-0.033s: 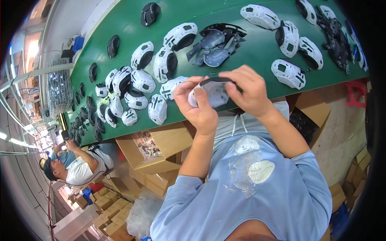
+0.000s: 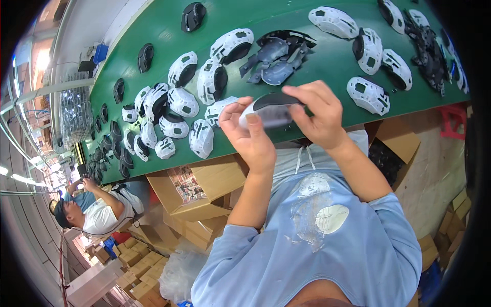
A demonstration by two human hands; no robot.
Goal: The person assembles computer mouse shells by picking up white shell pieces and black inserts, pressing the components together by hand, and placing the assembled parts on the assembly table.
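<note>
My left hand (image 2: 251, 137) grips a curved white-and-black plastic shell (image 2: 273, 105) by its left end, thumb on the near side. At the other end my right hand (image 2: 319, 115) pinches the black part between thumb and fingers. The shell is held above the near table edge, its black side up and its pale lower face blurred. Just beyond my hands lies a pile of dark grey curved plastic pieces (image 2: 279, 64). To the left of my hands, several white-and-black shells (image 2: 212, 82) with cut-out slots sit on the green table (image 2: 307, 61).
More white shells (image 2: 368, 94) and a heap of black parts (image 2: 429, 61) lie at the right. Black shells (image 2: 193, 17) run along the far left. Open cardboard boxes (image 2: 220, 179) stand below the table edge, near a red stool (image 2: 452, 122). Another person (image 2: 99, 212) works at far left.
The shell in my hands has tilted, showing more of its black top. My right hand has shifted slightly to the right with it.
</note>
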